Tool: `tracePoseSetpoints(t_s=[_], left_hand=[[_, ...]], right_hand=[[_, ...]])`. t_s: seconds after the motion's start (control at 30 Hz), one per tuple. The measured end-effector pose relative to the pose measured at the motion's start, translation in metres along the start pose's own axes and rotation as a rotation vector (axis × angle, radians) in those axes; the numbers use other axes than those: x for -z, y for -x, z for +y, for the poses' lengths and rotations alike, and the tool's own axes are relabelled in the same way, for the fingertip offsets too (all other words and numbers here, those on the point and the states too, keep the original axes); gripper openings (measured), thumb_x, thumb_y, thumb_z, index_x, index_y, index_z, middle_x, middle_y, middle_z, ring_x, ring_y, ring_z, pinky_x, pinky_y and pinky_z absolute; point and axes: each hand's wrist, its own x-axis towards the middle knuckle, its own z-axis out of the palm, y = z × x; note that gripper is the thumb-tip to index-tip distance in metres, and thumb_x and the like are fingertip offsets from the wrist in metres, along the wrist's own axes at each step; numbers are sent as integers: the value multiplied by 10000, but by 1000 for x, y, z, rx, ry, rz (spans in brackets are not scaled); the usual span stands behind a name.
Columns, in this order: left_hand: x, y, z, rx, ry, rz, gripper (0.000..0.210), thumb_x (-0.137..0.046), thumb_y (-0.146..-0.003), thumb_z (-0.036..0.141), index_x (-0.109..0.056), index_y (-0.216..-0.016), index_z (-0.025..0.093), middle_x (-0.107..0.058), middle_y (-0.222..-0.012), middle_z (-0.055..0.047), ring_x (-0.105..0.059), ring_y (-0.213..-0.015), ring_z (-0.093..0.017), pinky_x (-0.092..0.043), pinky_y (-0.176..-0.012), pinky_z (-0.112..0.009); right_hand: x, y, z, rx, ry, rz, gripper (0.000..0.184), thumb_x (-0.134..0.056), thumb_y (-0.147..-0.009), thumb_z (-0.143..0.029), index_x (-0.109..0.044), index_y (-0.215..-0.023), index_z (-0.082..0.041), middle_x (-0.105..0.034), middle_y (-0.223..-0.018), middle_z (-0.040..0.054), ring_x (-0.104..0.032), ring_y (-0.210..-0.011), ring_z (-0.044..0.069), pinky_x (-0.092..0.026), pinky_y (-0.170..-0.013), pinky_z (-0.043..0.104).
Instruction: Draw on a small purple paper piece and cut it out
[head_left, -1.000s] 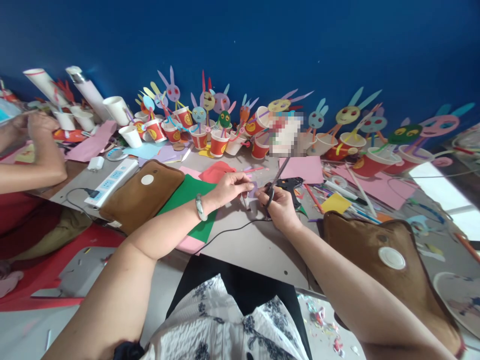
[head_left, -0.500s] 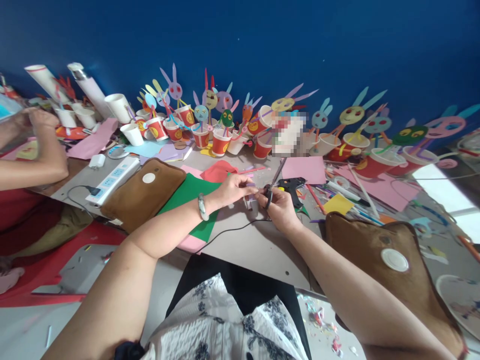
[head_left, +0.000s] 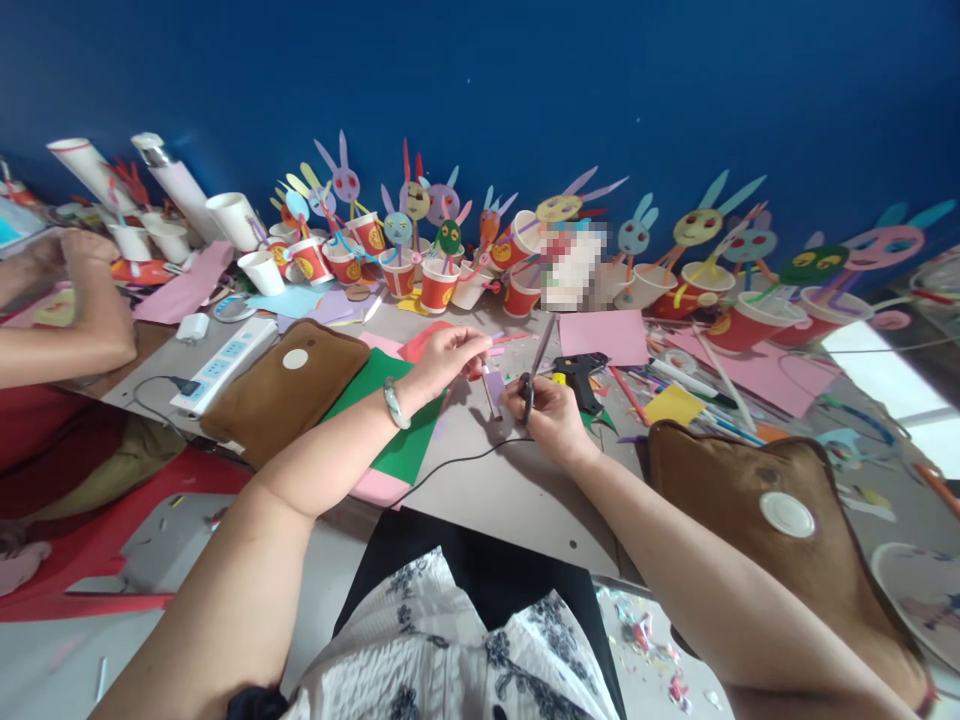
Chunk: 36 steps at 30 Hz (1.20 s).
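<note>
Drawing up and away toward the middle left of its spot a moment ago, the left hand (head_left: 444,368) has parted from the right hand (head_left: 555,415), and a small purple paper piece (head_left: 496,386) now shows in the gap between them, near the centre of the frame. The left thumb and fingers are curled close together; whether they pinch anything cannot be told. The right hand grips the scissors (head_left: 545,343), blades pointing toward the top of the frame, its fingertips at or just beside the purple paper. The paper work seems to be between two grips, with no cut visible at this instant.

On the grey table (head_left: 517,500), a green sheet (head_left: 397,445) lies left of centre beside a brown plush bag (head_left: 285,385), and a black glue gun (head_left: 583,378) rests right of the scissors, near a pink sheet (head_left: 604,338). Red paper cups (head_left: 439,288) bearing rabbit-eared paper faces line the back, before a blue wall (head_left: 480,90). A co-worker's arm (head_left: 75,345) reaches in at the left edge, above a red plastic chair (head_left: 180,490); paper scraps (head_left: 645,640) litter the lower right.
</note>
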Motion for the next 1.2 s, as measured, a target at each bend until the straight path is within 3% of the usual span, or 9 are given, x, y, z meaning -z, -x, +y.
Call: tracePoseSetpoints(t_s=[0.13, 0.2, 0.53, 0.77, 1.0, 1.2], left_hand=[[-2, 3, 1, 25, -90, -168, 407, -773, -744, 484, -659, -884, 120, -634, -735, 3, -549, -594, -63, -412, -558, -203], [-4, 5, 2, 13, -142, -215, 416, -801, -709, 484, -665, -844, 115, -625, -700, 8, -535, -600, -66, -416, -574, -209], [-6, 5, -5, -24, -177, -248, 328, -796, -719, 409, -658, -762, 115, -621, -646, 2, -541, -574, -77, -406, -544, -208], [-8, 5, -10, -126, -196, -241, 295, -789, -747, 377, -658, -740, 113, -621, -652, -6, -539, -597, -82, -420, -573, -218], [-8, 8, 0, -155, -125, -122, 316, -788, -752, 408, -648, -740, 125, -624, -638, -3, -535, -563, -70, -424, -540, -207], [10, -6, 2, -109, 23, 140, 284, -777, -762, 383, -622, -788, 147, -612, -636, 27, -537, -506, -54, -406, -487, -186]], right_hand=[[1, 0, -1, 21, 26, -2, 115, -669, -670, -273, -662, -695, -161, -627, -617, 1, -516, -544, 115, -414, -529, 245], [2, 0, -1, 30, 38, 15, 121, -681, -677, -276, -666, -701, -157, -621, -623, 2, -513, -556, 115, -407, -528, 240], [0, 3, -2, -6, -1, 14, 178, -713, -732, -328, -660, -715, -158, -513, -538, -39, -420, -475, 92, -346, -450, 230], [2, 2, -4, 26, 58, 50, 148, -683, -726, -305, -670, -733, -158, -529, -555, -33, -441, -499, 101, -368, -477, 234], [4, 1, -5, 83, 74, 66, 99, -647, -732, -268, -653, -703, -174, -621, -658, 3, -527, -584, 124, -438, -558, 248], [1, 2, -6, 43, 75, 86, 110, -651, -731, -280, -653, -697, -176, -628, -654, 6, -536, -567, 123, -447, -541, 247]])
